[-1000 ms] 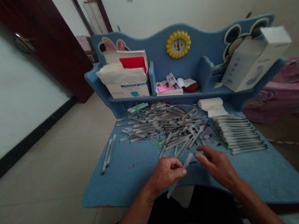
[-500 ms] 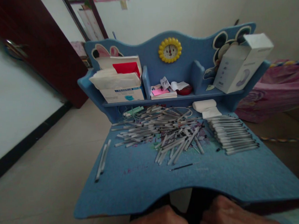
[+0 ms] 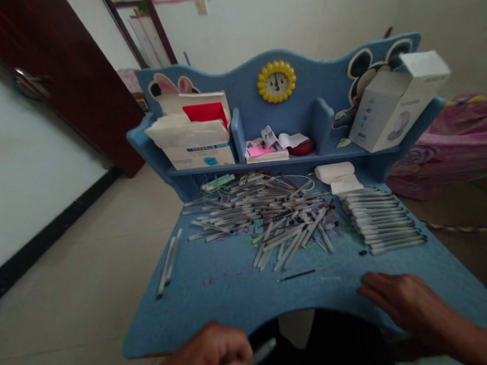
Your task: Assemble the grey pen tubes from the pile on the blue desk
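My left hand (image 3: 225,349) is closed around a pen (image 3: 265,351), whose pale end sticks out to the right over my lap; most of it is hidden in the fist. My right hand (image 3: 400,299) hovers low over or rests on the desk's front right, fingers stretched to the left with nothing visible in them. Small black pieces (image 3: 363,252), perhaps pen plugs, lie just beyond its fingertips. A thin dark ink refill (image 3: 297,275) lies left of this hand. Two pens (image 3: 168,265) lie side by side at the desk's left edge.
A loose heap of pens (image 3: 265,203) covers the middle and back of the blue desk (image 3: 185,316). To the right is a neat row of pens (image 3: 384,221). Behind stand a tissue roll (image 3: 335,172), a mask box (image 3: 203,154) and a white box (image 3: 386,109) on the shelf.
My right hand has moved up from the lap onto the right of the desk. My left hand has shifted left and up, and the pen in it now shows. More black bits show near the row.
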### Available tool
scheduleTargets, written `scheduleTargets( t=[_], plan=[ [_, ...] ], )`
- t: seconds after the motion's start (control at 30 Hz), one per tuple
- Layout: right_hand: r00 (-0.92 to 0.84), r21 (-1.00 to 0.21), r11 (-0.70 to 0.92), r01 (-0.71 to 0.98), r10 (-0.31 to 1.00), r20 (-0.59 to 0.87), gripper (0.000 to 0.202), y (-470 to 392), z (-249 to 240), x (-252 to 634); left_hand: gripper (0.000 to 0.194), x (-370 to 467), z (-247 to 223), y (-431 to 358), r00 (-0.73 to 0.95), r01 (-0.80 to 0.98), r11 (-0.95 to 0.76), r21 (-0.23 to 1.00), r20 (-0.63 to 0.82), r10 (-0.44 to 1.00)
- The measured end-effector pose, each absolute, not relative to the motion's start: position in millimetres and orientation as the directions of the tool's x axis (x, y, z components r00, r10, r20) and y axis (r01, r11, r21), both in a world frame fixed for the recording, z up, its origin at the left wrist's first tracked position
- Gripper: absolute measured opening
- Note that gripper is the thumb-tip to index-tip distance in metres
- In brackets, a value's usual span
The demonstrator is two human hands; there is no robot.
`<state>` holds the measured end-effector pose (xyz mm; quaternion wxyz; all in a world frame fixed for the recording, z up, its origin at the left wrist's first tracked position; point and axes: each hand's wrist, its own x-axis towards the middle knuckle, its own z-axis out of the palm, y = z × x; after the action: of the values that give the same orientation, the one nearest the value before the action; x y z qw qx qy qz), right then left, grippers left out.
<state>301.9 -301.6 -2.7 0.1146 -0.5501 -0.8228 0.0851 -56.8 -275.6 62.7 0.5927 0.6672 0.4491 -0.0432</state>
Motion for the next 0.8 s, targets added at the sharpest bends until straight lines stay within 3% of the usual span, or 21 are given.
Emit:
scheduleTargets(
  t=[0.13,0.23,0.33,0.4,0.53,0.67,0.8],
  plan=[
    [-0.252,-0.142,0.286,0.948,0.944,0.215,0.029,-259.2,-29.2,279.9,0.027,-48.1,43.0,-232.1,0.336,0.697,0.03,0.717,-0.363,0.869],
    [-0.164,-0.089,0.197,0.976,0.944,0.285,0.026,-236.5,-31.9,256.8,0.029,-44.2,18.2,-202.8,0.196,0.776,-0.052,0.628,-0.163,0.967],
    [-0.078,-0.084,0.11,0.99,0.945,0.317,0.032,-231.4,-31.2,251.3,0.029,-42.3,1.7,-189.1,0.136,0.879,-0.101,0.466,-0.041,0.99],
    [-0.016,-0.117,0.057,0.991,0.945,0.328,0.036,-240.3,-33.2,259.8,0.029,-41.8,-4.4,-187.7,0.138,0.9,-0.12,0.42,-0.013,0.99],
    [0.08,-0.195,-0.026,0.98,0.957,0.277,0.04,-276.4,-40.0,290.3,0.03,-44.0,-12.3,-192.7,0.129,0.897,-0.13,0.423,0.032,0.991],
    [0.123,-0.192,-0.082,0.978,0.968,0.216,0.045,-299.5,-45.7,311.3,0.029,-45.6,-16.4,-199.1,0.123,0.873,-0.136,0.468,0.058,0.991],
    [0.127,-0.218,-0.073,0.973,0.962,0.243,0.042,-288.1,-51.0,314.2,0.027,-42.8,-17.6,-204.3,0.14,0.855,-0.157,0.494,0.071,0.988]
  ],
)
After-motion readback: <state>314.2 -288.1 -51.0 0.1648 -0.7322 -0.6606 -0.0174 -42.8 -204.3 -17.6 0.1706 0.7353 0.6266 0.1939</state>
